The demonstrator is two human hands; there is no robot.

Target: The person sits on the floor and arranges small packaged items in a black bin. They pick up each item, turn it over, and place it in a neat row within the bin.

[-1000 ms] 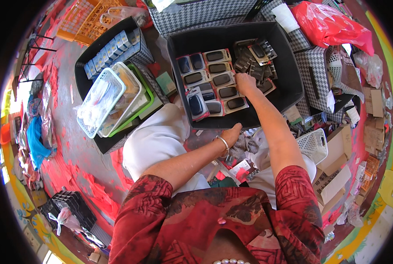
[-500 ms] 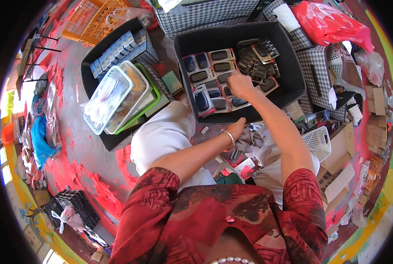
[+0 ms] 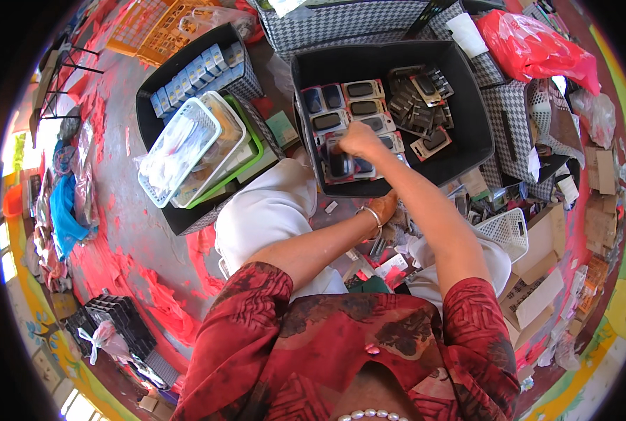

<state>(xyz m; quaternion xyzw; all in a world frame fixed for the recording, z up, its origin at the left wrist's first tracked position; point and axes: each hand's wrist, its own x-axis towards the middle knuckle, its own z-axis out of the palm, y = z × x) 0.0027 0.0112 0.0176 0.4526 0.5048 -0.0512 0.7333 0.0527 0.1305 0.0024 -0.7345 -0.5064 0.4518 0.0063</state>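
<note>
My right hand reaches into a black fabric bin. Its fingers are curled down and closed at the upper edge of a carded blister pack with a dark oval item, in the bin's near left corner. Similar packs lie in rows over the bin's left half. To the right is a loose pile of small dark packs, with one pack below it. My left hand, with a bracelet at the wrist, is low in front of the bin, beside a greyish cloth. My right forearm partly covers it, and its fingers are hidden.
Left of the bin stands another black box with blue-and-white cartons and stacked plastic baskets. A white basket and an open cardboard box are at my right. A red plastic bag lies at far right.
My right hand has moved left and toward me, from the middle packs to the near left corner. My left hand has shifted slightly right. The view has shifted a little.
</note>
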